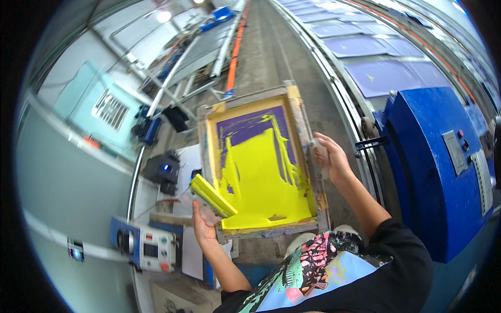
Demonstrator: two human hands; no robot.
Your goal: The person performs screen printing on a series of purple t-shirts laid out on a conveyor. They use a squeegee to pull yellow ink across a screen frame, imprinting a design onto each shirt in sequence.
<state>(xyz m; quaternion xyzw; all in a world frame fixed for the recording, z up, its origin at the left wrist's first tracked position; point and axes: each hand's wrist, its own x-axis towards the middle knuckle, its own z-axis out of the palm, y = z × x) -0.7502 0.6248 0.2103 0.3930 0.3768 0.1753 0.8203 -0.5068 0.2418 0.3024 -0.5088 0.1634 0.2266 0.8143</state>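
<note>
The left hand (204,225), at about half past seven around the wooden screen frame (250,97), is closed on the pale handle of a squeegee (213,197), whose yellow-coated blade lies just past the fingertips toward one o'clock, slanting over the frame's lower left corner. The right hand (335,158), at three o'clock, seems curled around the frame's near side bar, though blur hides how tightly the fingers close, so the frame lies toward nine o'clock from that grip, yellow ink (266,182) spread over its purple mesh (251,128).
</note>
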